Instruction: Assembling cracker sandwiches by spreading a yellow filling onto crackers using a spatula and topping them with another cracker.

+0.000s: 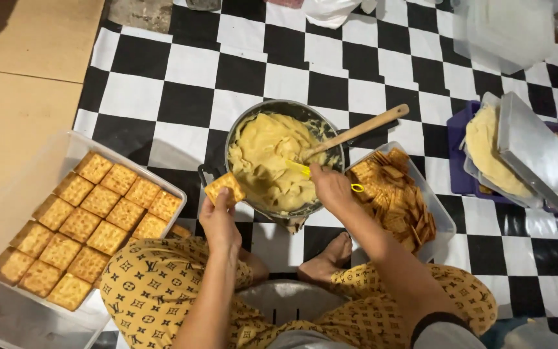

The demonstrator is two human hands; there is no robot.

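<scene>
A black-and-white checkered mat [182,84] covers the floor, bare toward the far left. The left hand [217,223] pinches one square cracker [225,188] beside the pan of yellow cream [272,161]. The right hand [330,187] grips a yellow spatula [299,169] in the cream. Two clear cracker tubs [163,187] flank the pan.

pan [284,158] centre w/ wooden spoon [356,132], cracker tubs [169,190] both sides, open mat [182,84] beyond
</scene>
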